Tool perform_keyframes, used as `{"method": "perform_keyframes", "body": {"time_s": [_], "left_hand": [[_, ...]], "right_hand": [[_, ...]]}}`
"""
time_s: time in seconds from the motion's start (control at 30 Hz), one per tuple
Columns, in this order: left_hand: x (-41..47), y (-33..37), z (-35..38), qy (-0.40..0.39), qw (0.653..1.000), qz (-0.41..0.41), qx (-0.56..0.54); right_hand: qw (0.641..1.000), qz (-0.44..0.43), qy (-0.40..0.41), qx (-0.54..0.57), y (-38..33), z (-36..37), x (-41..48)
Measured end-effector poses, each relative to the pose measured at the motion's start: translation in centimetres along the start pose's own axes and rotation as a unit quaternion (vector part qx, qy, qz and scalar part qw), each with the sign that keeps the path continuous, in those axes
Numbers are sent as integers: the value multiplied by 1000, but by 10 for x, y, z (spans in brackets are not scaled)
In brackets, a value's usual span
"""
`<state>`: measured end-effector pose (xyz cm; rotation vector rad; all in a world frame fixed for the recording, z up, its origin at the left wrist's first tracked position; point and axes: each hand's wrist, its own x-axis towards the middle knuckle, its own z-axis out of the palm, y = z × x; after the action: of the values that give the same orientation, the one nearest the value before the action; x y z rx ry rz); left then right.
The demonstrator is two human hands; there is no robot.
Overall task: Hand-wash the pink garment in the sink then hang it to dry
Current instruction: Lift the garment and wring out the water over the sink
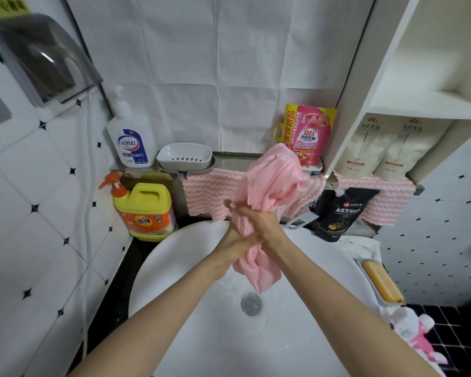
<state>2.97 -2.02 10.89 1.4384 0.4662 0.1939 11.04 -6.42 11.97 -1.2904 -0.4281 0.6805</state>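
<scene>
Pink garment [269, 183] gripped mid-length by left hand [235, 235] and right hand [264, 223], held above white sink [174, 257]; lower end hung over drain [251, 303].

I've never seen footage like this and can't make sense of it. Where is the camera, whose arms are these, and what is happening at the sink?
There is no machine here. These are a person's two bare arms, filmed by a single wide-angle camera worn on the head and looking down, which is why the walls seem to bend. The left hand and right hand are both wrapped round the middle of a pink garment, held above a white sink. The garment's lower end hangs toward the drain. Behind the sink are a yellow jug, a white pump bottle, a soap dish, a pink pouch and a black pouch. A yellow soap bar lies in its own dish on the right.
</scene>
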Motion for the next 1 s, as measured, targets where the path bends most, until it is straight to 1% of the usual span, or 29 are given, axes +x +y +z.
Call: {"method": "perform_keyframes", "body": {"time_s": [0.07,0.1,0.17,0.23,0.27,0.3,0.33,0.4,0.47,0.53,0.57,0.63,0.73,0.8,0.87,0.9,1.0], "left_hand": [[2,1,-6,-22,999,-25,9],[2,3,-8,-29,998,-53,6],[3,6,-12,-56,993,-89,51],[4,8,-14,-45,990,-106,78],[4,8,-13,-40,990,-107,88],[3,10,-11,-28,990,-106,85],[5,9,-8,-12,990,-98,100],[6,11,0,42,984,-77,158],[10,11,8,94,976,-60,187],[13,7,14,138,967,-62,205],[13,5,17,160,957,-69,233],[10,2,20,184,934,-68,298],[5,0,20,175,925,-34,334],[10,-7,19,174,895,-23,410],[15,-11,19,191,848,-1,495],[17,-11,19,199,832,18,518],[20,-6,20,212,809,56,546]], "right_hand": [[999,24,-25,30,-1,-2,-1],[997,39,-45,41,-4,-5,-1],[990,77,-97,63,-11,-11,-4],[981,101,-144,79,-18,-13,-6],[981,104,-146,77,-19,-13,-6],[982,102,-137,80,-18,-12,-5],[986,96,-108,80,-17,-9,-5],[995,63,-24,70,-14,-4,-3],[998,23,44,29,-12,0,-2],[997,0,82,-4,-10,2,-1],[995,-8,102,-10,-10,3,-1],[989,-21,143,-20,-9,6,0],[979,-33,202,-1,-1,9,5],[974,-34,224,10,4,11,7],[969,-40,240,34,5,12,8],[965,-41,254,42,4,12,8],[953,-48,295,53,0,11,9]]}}
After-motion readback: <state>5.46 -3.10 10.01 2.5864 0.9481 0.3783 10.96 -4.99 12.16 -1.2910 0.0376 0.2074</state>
